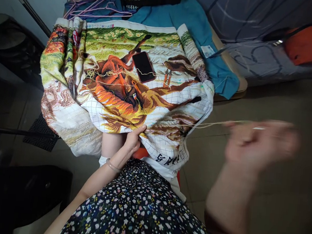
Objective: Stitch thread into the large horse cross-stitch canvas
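In the head view, one stitched cloth point(151, 109) lies in front of the person, its near edge at the lap. Of two hands, the left hand point(134, 140) grips that edge, thumb on top; the right hand point(253, 143), blurred and well apart on the right, is closed on yellow thread point(207, 124) running from the cloth. One phone point(144, 67) and one pair of snips point(165, 79) rest on it.
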`<state>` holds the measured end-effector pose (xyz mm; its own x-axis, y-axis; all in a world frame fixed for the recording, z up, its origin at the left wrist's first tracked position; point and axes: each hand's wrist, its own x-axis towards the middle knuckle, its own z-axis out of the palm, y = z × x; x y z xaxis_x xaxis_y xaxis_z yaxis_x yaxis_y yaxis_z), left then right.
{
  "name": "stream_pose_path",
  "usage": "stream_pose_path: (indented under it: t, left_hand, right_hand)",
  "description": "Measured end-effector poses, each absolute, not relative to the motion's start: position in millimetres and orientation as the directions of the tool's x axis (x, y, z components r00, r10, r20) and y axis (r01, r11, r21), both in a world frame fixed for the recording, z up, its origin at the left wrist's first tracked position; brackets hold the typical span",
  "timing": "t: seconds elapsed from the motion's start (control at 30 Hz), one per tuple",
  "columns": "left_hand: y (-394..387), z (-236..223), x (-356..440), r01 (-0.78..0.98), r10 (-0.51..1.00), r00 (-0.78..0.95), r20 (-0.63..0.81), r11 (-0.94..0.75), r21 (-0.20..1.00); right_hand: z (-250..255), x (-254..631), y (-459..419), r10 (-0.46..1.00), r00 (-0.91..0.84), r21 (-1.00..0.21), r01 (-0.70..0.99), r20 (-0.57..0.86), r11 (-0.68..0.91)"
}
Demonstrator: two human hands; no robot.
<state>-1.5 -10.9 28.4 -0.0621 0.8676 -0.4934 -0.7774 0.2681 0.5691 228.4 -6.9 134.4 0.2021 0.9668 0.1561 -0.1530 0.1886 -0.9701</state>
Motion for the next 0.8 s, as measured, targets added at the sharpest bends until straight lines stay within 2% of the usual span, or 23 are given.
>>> stream_pose_path:
  t: [0.07,0.13,0.2,0.33,0.63,0.8]
  left_hand:
    - [-11,28,-2,-0.777,0.862,-0.059,-0.504,0.278,0.565]
    - [-11,28,-2,-0.776,0.862,-0.062,-0.504,0.276,0.567]
    - [-11,27,-1,-0.774,0.864,-0.063,-0.499,0.273,0.571]
    - [-10,23,-1,-0.770,0.855,-0.049,-0.516,0.297,0.565]
    - [-10,22,-1,-0.768,0.868,-0.065,-0.492,0.272,0.580]
    - [-9,20,-1,-0.770,0.864,-0.066,-0.500,0.275,0.576]
  right_hand:
    - [108,189,-7,0.961,0.223,-0.974,-0.119,0.165,0.195]
    - [81,155,-10,0.999,0.036,-0.999,0.013,0.031,0.031]
    - [58,133,-13,0.996,-0.076,-0.982,0.184,-0.048,-0.034]
    - [40,122,-15,0.995,-0.098,-0.924,0.382,-0.026,0.014]
    - [45,122,-11,0.993,-0.106,-0.854,0.509,0.060,0.106]
    - [57,114,-10,0.991,-0.108,-0.767,0.628,0.082,0.132]
